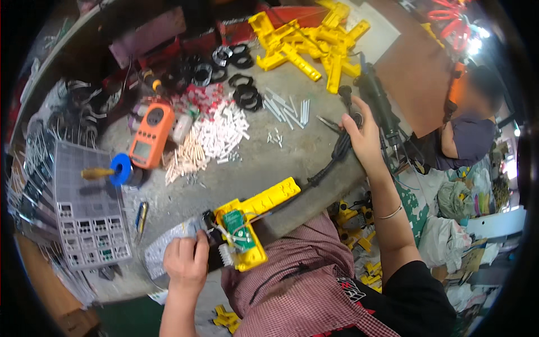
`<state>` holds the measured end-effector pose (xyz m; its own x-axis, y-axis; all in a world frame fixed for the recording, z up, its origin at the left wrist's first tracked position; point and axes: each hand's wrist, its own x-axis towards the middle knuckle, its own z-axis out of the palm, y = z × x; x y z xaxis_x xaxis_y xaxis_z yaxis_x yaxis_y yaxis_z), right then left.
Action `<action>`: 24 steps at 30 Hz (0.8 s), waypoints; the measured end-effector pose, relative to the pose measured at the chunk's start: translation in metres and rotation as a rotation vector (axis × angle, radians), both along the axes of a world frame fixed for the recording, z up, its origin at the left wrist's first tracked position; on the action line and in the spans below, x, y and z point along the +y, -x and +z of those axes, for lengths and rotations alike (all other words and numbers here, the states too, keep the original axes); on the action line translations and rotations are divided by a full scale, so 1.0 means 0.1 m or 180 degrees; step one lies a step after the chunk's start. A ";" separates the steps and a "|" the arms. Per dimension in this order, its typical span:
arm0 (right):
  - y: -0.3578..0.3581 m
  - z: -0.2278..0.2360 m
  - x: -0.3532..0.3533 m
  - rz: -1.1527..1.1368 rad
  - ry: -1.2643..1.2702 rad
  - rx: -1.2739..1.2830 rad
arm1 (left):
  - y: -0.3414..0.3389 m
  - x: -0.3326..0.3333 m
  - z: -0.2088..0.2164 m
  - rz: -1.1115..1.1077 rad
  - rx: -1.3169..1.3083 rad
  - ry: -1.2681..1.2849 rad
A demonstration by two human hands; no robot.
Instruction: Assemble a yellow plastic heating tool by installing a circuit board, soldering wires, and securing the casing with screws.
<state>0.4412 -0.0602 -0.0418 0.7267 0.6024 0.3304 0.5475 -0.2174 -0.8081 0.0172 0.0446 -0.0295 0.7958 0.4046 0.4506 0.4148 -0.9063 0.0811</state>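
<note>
A yellow plastic housing (269, 199), shaped like a tool handle, lies open at the table's front edge. It holds a green circuit board (234, 224) with thin wires. My left hand (186, 261) is closed beside the housing's black end, over a shiny silvery sheet (168, 247); what its fingers pinch is hidden. My right hand (362, 135), farther out on the right, is closed around a bundled black power cord (340, 147). The cord runs back toward the housing. A black electric screwdriver (379, 101) is just right of that hand.
Yellow shells (306, 48) are heaped at the back. White sleeves (224, 132), metal pins (287, 109) and black rings (246, 95) lie mid-table. An orange meter (151, 135), a blue spool (120, 169) and a compartment tray (92, 236) stand left. Another person (469, 137) sits at right.
</note>
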 end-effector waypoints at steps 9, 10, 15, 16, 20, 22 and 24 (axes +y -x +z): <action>-0.04 0.28 -0.36 0.0844 0.1688 -0.1141 | -0.05 -0.37 0.23 0.0593 0.0074 0.0965; -0.06 0.26 -0.40 0.0887 0.1685 -0.1109 | -0.06 -0.41 0.23 0.0632 0.0110 0.0971; 0.04 0.35 -0.62 0.0772 0.1902 -0.1328 | -0.25 -0.64 0.24 0.0448 -0.0308 0.0956; 0.05 0.40 -0.69 0.0685 0.2065 -0.1604 | -0.28 -0.68 0.24 0.0429 -0.0286 0.0899; 0.04 0.42 -0.76 0.0093 0.1947 -0.2297 | -0.40 -0.78 0.25 0.0543 -0.0103 0.1088; 0.14 0.49 -0.70 0.0264 0.1724 -0.2157 | -0.46 -0.79 0.23 0.0558 -0.0096 0.1144; 0.33 0.43 -0.55 0.0464 0.1472 -0.2001 | -0.51 -0.82 0.17 0.0546 0.0046 0.1083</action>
